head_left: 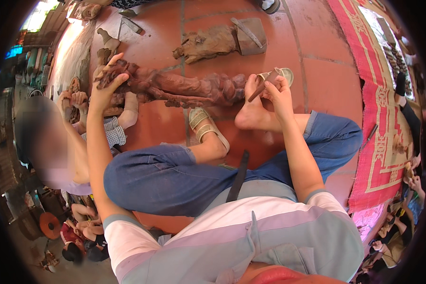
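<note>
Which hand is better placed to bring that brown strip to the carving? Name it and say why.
Probably the right hand: it holds the brown strip close to the carving's right end, while the left hand is occupied gripping the opposite end.

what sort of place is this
Probably a carving workshop: the left hand holds a dark carved figure, the right hand a thin tool, and a rough wooden piece lies on the floor.

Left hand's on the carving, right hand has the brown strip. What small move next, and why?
Probably shift the strip leftward over the carving: the right hand holds it near the carving's right end, in front of the bare foot, while the left hand grips the opposite end.
</note>
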Tool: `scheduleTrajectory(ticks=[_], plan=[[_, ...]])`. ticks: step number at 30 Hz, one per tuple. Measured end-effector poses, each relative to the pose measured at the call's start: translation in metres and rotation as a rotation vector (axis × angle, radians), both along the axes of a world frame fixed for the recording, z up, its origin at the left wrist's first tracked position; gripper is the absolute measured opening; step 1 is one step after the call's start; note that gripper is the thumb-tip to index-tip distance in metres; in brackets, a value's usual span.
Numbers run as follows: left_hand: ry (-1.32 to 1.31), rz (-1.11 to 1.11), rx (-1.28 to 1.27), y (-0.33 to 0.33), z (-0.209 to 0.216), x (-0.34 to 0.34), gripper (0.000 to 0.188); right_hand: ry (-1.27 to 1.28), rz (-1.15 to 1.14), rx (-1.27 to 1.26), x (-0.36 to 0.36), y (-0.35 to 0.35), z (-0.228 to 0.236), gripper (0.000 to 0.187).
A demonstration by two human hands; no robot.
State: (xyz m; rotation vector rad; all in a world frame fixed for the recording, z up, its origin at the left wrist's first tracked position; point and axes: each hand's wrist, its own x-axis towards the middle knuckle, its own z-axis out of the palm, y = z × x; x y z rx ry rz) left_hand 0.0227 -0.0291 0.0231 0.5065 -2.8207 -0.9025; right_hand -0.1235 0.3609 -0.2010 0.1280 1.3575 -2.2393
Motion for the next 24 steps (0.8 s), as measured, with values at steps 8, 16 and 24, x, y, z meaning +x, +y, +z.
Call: scheduleTrajectory(ticks=[8,16,24], plan=[[0.099,-0.011,0.276,-0.002,-0.006,-0.020,0.052,-0.100,0.090,-0.037,0.016,0.022,0.028,0.022],[0.173,0.028,0.315,0.000,-0.014,-0.022,0.044,-0.263,0.130,-0.213,0.023,0.034,0.015,0.019],[0.161,-0.030,0.278,0.001,-0.015,-0.004,0.042,-0.332,0.504,-0.411,0.039,0.020,0.028,0.055]])
